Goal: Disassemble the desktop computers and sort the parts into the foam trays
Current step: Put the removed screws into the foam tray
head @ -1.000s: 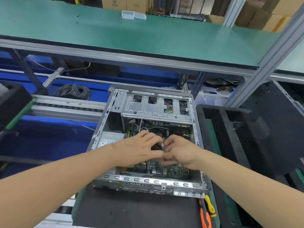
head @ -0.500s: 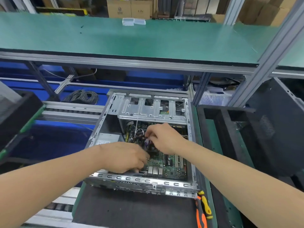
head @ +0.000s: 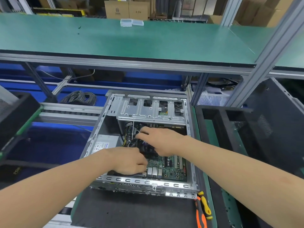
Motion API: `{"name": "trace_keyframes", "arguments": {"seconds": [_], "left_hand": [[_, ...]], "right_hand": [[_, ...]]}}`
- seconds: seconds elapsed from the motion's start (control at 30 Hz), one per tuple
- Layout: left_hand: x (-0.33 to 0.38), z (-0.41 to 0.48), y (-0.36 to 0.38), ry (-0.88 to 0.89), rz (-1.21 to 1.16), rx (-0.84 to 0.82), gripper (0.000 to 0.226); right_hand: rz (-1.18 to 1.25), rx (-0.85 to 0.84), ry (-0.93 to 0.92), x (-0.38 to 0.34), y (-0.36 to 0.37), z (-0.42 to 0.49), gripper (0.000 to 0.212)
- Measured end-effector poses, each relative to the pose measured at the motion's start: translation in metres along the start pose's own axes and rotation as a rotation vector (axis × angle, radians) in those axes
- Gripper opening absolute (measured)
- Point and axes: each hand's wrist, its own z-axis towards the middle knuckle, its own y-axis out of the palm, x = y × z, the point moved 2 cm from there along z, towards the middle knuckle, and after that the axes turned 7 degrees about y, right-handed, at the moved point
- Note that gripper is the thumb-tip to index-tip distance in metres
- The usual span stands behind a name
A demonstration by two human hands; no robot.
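An open metal desktop case lies on a dark mat with its green motherboard exposed. My left hand is inside the case at the near left of the board, fingers curled down; what they hold is hidden. My right hand reaches farther in, fingers among the bundled cables beside the grey power supply. Whether it grips a cable or connector is unclear. A black foam tray stands to the right of the case.
Yellow- and orange-handled tools lie at the case's near right corner. A green shelf overhangs the bench. A black side panel leans at right, a coil of cables sits behind a roller conveyor, and another black tray is at left.
My hands have parted: the right moved away from the left, farther into the case to the cable bundle, while the left dropped toward the near left of the motherboard.
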Motion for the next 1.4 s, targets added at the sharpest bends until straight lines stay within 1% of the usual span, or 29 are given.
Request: {"name": "trace_keyframes", "arguments": {"seconds": [0.07, 0.13, 0.17, 0.23, 0.27, 0.3, 0.4, 0.5, 0.57, 0.63, 0.7, 0.77, 0.8, 0.83, 0.9, 0.93, 0.97, 1.0, 1.07, 1.13, 1.23, 1.27, 1.33, 1.4], "left_hand": [[-0.004, -0.004, 0.0, -0.047, 0.009, 0.096, 0.06], [-0.004, -0.005, 0.002, -0.094, 0.061, 0.155, 0.062], [-0.004, -0.004, 0.004, -0.107, 0.115, 0.176, 0.057], [-0.004, -0.005, 0.005, -0.121, 0.192, 0.195, 0.038], [-0.005, -0.008, 0.003, -0.124, 0.211, 0.193, 0.033], [-0.006, -0.01, 0.001, -0.133, 0.223, 0.183, 0.034], [-0.012, -0.016, -0.005, -0.107, 0.333, 0.203, 0.049], [-0.019, -0.019, -0.005, -0.045, 0.477, 0.29, 0.056], [-0.023, -0.023, -0.001, -0.01, 0.484, 0.307, 0.048], [-0.027, -0.026, 0.001, -0.018, 0.443, 0.284, 0.038], [-0.027, -0.026, 0.001, -0.026, 0.406, 0.243, 0.028], [-0.024, -0.025, -0.002, -0.023, 0.367, 0.196, 0.013], [-0.02, -0.024, -0.006, -0.022, 0.349, 0.164, 0.012], [-0.018, -0.024, -0.008, -0.024, 0.343, 0.121, 0.017], [-0.014, -0.024, -0.011, -0.006, 0.363, 0.017, 0.029], [-0.012, -0.025, -0.012, 0.021, 0.386, -0.027, 0.03], [-0.011, -0.027, -0.012, 0.056, 0.412, -0.058, 0.027], [-0.012, -0.029, -0.012, 0.075, 0.425, -0.073, 0.03], [-0.016, -0.034, -0.012, 0.059, 0.404, -0.062, 0.046], [-0.021, -0.034, -0.01, 0.041, 0.382, -0.009, 0.056], [-0.025, -0.029, -0.006, 0.009, 0.356, 0.053, 0.082], [-0.025, -0.028, -0.005, 0.003, 0.362, 0.064, 0.085], [-0.026, -0.026, -0.002, 0.003, 0.4, 0.082, 0.08], [-0.028, -0.025, 0.001, -0.002, 0.407, 0.096, 0.069]], "right_hand": [[-0.058, 0.019, -0.048, -0.001, 0.0, 0.001, 0.095], [-0.152, 0.026, -0.108, -0.005, 0.0, 0.004, 0.097], [-0.204, 0.021, -0.135, -0.007, 0.0, 0.005, 0.096], [-0.276, 0.018, -0.169, -0.01, -0.001, 0.007, 0.095], [-0.291, 0.023, -0.173, -0.011, -0.002, 0.008, 0.094], [-0.294, 0.026, -0.17, -0.01, -0.004, 0.009, 0.093], [-0.245, 0.022, -0.119, -0.004, -0.007, 0.01, 0.088], [-0.198, 0.055, -0.04, 0.004, -0.005, 0.008, 0.096], [-0.193, 0.092, -0.003, 0.008, 0.0, 0.007, 0.106], [-0.152, 0.089, 0.021, 0.01, 0.007, 0.006, 0.113], [-0.057, 0.055, 0.03, 0.009, 0.012, 0.005, 0.113], [0.102, 0.025, 0.033, 0.008, 0.014, 0.002, 0.11], [0.173, 0.019, 0.029, 0.008, 0.015, 0.0, 0.107], [0.203, 0.021, 0.02, 0.008, 0.015, -0.001, 0.104], [0.14, 0.021, 0.014, 0.007, 0.015, -0.001, 0.098], [0.092, 0.011, 0.019, 0.007, 0.016, -0.001, 0.098], [0.051, -0.003, 0.024, 0.008, 0.018, 0.001, 0.102], [0.018, -0.017, 0.025, 0.008, 0.019, 0.003, 0.107], [-0.022, -0.047, 0.05, 0.004, 0.022, 0.01, 0.117], [-0.096, -0.044, 0.103, -0.003, 0.024, 0.019, 0.122], [-0.291, -0.027, 0.175, -0.016, 0.029, 0.029, 0.117], [-0.336, -0.02, 0.189, -0.018, 0.031, 0.03, 0.114], [-0.376, 0.024, 0.187, -0.021, 0.034, 0.031, 0.109], [-0.403, 0.109, 0.139, -0.023, 0.033, 0.027, 0.108]]}}
